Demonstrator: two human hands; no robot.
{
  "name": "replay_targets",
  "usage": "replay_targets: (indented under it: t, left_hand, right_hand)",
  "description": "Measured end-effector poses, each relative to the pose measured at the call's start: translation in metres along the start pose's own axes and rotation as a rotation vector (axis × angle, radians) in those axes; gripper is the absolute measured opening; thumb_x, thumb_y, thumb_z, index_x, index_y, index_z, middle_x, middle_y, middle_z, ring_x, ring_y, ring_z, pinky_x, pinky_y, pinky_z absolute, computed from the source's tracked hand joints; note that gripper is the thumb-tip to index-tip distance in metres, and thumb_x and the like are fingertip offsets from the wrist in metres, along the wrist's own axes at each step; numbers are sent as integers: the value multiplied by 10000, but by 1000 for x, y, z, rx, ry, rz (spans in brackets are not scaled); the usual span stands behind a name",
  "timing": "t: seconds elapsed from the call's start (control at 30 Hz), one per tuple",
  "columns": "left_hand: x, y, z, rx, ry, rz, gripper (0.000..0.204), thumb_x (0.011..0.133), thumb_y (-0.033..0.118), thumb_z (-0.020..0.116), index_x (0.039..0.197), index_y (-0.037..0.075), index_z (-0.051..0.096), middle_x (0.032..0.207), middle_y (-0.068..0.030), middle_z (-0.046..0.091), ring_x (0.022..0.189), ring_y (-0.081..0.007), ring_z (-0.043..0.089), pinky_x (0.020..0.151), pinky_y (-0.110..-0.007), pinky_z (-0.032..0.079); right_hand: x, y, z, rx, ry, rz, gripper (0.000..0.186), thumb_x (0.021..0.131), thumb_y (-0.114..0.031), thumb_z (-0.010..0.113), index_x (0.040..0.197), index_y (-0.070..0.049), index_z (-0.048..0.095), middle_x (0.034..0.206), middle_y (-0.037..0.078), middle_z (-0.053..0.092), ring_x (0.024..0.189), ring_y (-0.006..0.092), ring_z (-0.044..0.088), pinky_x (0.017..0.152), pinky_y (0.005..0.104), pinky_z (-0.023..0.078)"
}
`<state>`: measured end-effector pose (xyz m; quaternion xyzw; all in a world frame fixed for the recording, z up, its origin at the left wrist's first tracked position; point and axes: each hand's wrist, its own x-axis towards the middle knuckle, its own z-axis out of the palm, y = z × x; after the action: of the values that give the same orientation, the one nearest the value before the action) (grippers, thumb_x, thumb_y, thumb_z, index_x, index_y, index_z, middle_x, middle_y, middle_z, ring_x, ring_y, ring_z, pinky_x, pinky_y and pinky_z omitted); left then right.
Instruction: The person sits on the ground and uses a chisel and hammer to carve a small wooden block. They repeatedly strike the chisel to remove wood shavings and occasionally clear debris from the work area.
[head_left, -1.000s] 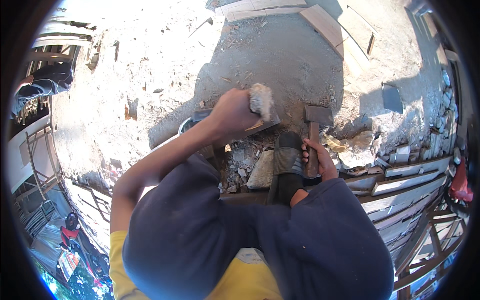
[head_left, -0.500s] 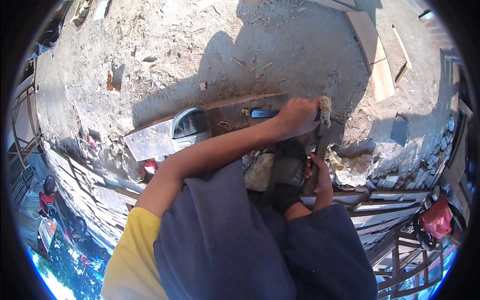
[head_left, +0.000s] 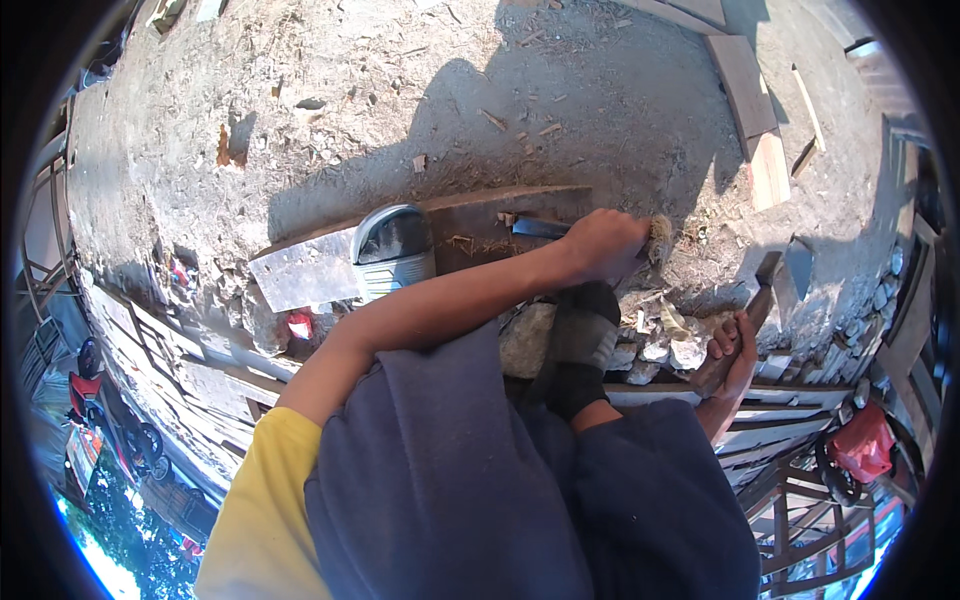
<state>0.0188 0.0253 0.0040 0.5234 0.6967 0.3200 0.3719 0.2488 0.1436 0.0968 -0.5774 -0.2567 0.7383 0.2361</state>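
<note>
My left hand is closed on a rough, pale fibrous clump, just right of a dark metal strip on a weathered board. My right hand grips the wooden handle of a hammer, held out to the right with its head uppermost. My foot in a dark sock and sandal stands below my left hand, beside a stone. An empty grey sandal lies on the board at left, partly behind my left forearm.
Wood offcuts lie on the dusty ground at upper right, and a dark square piece at right. Rubble and stacked planks run along the near edge. A red bag is at lower right, motorbikes at far left.
The view has shifted over the last second. My left hand has moved rightward with the clump. My right hand has carried the hammer rightward, away from my foot, and tilted it.
</note>
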Motion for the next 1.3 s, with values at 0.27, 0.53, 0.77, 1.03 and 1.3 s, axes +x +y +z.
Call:
replay_targets:
  t: [0.27,0.53,0.77,1.03,1.3]
  left_hand:
    - [-3,-5,7,12,78,-3,269,714,194,621,873,-11,551,745,-205,625,748,-370,627,700,-456,496]
    - [-4,-6,10,-9,128,29,276,690,204,649,884,27,564,713,-197,617,700,-391,604,657,-471,486]
    - [-5,-8,14,6,166,32,279,678,196,656,884,29,567,698,-197,614,693,-391,604,653,-474,486]
    - [-2,0,-7,-12,99,-26,316,685,211,666,923,16,594,773,-193,631,777,-364,617,714,-418,491]
    - [-8,-23,-161,-314,484,-434,261,752,273,692,668,54,576,537,17,487,435,-50,427,406,-204,346]
  right_hand:
    - [-46,67,27,-582,-184,235,231,735,-41,640,873,-37,455,570,55,470,420,145,481,401,281,395]
    - [-25,8,7,-257,-23,-76,111,803,-56,554,846,-51,451,583,13,412,444,103,416,402,247,378]
    - [-22,76,22,-763,-228,94,120,750,-43,567,796,-33,456,543,33,455,419,117,455,406,249,392]
    - [-9,85,1,-682,-157,136,115,741,-52,565,810,-22,478,572,55,492,424,132,491,390,271,406]
    - [7,129,-25,-422,-71,323,117,785,-111,569,820,-46,479,631,42,482,453,111,459,422,267,390]
